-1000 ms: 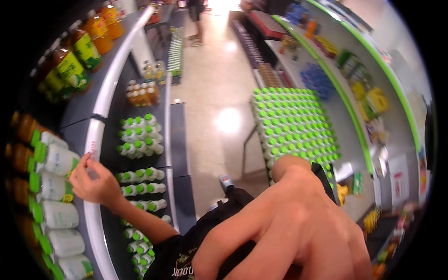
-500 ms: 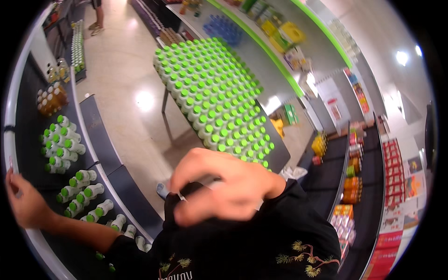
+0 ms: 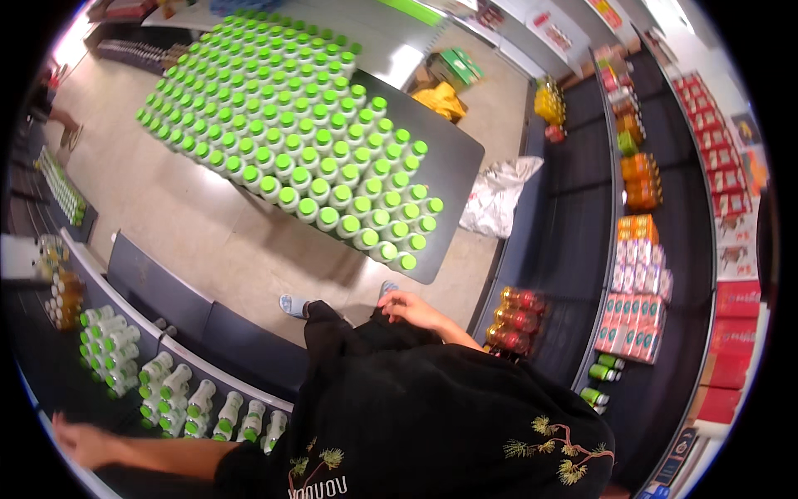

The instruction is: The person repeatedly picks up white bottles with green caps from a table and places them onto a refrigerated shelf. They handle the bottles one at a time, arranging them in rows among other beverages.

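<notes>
White bottles with green caps [image 3: 307, 208] stand upright in packed rows on the dark counter [image 3: 453, 158], covering its left and middle parts, and the counter's bare top shows toward its right end. The right hand [image 3: 407, 306] is just short of the counter's near edge, in front of the wearer's black shirt [image 3: 432, 399], its fingers loosely curled; whether it grips anything I cannot tell. The left hand [image 3: 79, 441] is well apart from the counter, out to the near left at the end of a stretched arm; it is blurred by the picture's rim, so its grip cannot be made out either. Between that hand and the counter, more green-capped bottles [image 3: 201, 399] sit in groups on a shelf. Two pale shoes [image 3: 293, 305] show at the counter's near side. A silvery sack [image 3: 499, 195] lies just right of the counter, while a yellow bag [image 3: 440, 101] and a green box [image 3: 455, 66] lie beyond its far side. Farther right of the counter, dark shelving [image 3: 565, 241] bears red bottles [image 3: 514, 320] and stacked cartons [image 3: 629, 324].
</notes>
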`<state>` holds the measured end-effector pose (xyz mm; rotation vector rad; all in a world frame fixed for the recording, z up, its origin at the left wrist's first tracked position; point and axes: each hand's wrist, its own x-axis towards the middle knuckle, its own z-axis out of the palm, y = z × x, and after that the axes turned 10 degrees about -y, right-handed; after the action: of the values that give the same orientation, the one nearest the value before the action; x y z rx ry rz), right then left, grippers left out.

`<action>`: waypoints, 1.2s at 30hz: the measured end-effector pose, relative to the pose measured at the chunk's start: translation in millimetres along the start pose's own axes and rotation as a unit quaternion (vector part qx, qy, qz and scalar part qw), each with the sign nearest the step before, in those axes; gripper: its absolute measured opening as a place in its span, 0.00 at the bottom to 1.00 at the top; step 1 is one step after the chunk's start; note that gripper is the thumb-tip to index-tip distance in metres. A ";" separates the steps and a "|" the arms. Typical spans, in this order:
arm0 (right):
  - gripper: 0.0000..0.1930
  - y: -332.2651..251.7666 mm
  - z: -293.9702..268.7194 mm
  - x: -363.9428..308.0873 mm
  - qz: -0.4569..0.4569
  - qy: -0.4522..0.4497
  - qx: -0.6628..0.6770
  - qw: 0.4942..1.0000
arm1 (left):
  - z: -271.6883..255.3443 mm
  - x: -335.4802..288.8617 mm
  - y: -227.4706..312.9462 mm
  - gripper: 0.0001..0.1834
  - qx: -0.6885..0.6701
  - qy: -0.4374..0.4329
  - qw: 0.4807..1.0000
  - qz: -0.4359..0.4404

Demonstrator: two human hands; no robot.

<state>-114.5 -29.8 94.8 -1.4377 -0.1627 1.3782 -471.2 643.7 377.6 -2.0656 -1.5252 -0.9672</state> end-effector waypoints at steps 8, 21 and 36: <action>0.13 67.9 -138.9 -36.9 -0.033 0.142 -0.118 0.982 | -30.0 -375.3 472.1 0.27 -0.327 -0.543 0.696 0.338; 0.17 83.2 -266.1 -32.3 -0.052 0.176 -0.118 0.976 | -52.0 -580.4 546.4 0.33 -0.306 -0.640 0.568 0.416; 0.24 103.3 -188.7 60.7 0.108 0.089 -0.210 0.968 | -19.9 -557.3 563.9 0.23 -0.205 -0.692 0.435 0.538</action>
<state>-5.0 -137.1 -67.9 -1.9737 -0.1927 1.4351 -39.7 73.3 34.9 -3.3864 0.3575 1.3440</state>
